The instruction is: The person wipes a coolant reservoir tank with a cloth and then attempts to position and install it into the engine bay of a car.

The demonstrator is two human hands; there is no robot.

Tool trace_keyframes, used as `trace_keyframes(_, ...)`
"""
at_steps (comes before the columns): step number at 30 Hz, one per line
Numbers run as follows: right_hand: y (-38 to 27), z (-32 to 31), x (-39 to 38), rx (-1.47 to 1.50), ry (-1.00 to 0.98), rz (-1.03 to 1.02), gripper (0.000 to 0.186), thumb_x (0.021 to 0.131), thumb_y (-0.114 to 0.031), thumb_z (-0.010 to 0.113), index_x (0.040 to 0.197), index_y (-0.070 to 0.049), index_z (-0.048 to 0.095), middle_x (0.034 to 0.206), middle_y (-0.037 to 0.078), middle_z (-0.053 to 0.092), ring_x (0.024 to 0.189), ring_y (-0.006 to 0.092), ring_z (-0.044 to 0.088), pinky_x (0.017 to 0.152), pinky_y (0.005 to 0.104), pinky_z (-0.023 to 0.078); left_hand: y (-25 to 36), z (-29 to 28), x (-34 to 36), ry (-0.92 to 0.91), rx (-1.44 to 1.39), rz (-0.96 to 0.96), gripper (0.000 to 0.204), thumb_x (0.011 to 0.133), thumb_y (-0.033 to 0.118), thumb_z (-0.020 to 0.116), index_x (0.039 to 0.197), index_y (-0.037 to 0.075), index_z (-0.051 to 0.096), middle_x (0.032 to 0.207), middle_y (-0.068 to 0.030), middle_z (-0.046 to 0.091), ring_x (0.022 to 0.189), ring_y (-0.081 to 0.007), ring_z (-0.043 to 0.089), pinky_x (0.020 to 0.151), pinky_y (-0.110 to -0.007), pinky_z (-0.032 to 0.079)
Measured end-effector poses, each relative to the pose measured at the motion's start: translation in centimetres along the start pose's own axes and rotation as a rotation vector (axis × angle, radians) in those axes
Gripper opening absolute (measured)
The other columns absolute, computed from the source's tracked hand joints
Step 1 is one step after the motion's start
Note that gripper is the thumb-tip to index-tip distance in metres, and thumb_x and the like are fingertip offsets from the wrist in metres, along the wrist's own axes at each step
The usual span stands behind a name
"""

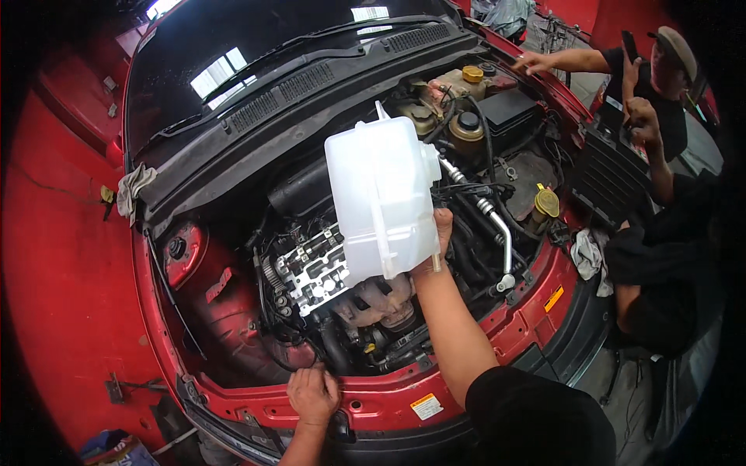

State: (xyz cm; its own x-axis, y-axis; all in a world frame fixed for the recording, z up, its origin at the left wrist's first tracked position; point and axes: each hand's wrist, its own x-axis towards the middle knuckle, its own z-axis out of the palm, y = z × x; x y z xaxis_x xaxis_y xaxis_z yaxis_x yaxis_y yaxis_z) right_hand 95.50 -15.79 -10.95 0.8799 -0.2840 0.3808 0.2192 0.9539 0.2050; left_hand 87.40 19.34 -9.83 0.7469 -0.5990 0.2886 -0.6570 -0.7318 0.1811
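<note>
My right hand (pixel 441 227) grips a translucent white plastic reservoir (pixel 379 190) from behind and below, raised over the engine; most of that hand is hidden by it. My left hand (pixel 312 388) rests with loosely bent fingers on the red front panel (pixel 375 394) of the engine bay, holding nothing. Behind the reservoir lie the exposed metal engine top (pixel 311 272), with cams and a toothed pulley, dark hoses, and a metal pipe (pixel 501 245) to the right.
Co-workers stand at the right (pixel 660 109), one reaching toward the fender, near a black ribbed plastic box (pixel 610 167). Rags (pixel 136 190) lie at both sides of the bay. The windshield (pixel 272 39) spans the back; a red wall (pixel 70 272) is at left.
</note>
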Motion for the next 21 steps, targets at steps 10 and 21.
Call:
trace_keyframes(10,0.7,2.4,0.8,-0.296,0.171,-0.124,0.078,0.081,-0.041,0.065,0.147,-0.005,0.044,0.138,0.016,0.058,0.124,0.0361,0.058,0.108,0.0501,0.046,-0.2,0.0,0.0,0.007,-0.002,0.012,0.018,0.077,0.013,0.065,0.09,0.001,0.068,0.075,-0.0142,0.062,0.069,-0.0324,0.059,0.065,-0.044,0.045)
trace_keyframes(21,-0.9,1.8,1.9,-0.908,0.468,-0.694,0.068,0.078,-0.028,0.067,0.138,-0.008,0.044,0.128,0.011,0.055,0.121,0.0281,0.055,0.106,0.0437,0.044,0.1,0.0,0.4,-0.024,0.001,0.001,0.017,0.079,0.013,0.062,0.091,0.003,0.066,0.075,-0.0136,0.059,0.069,-0.0336,0.057,0.065,-0.046,0.044)
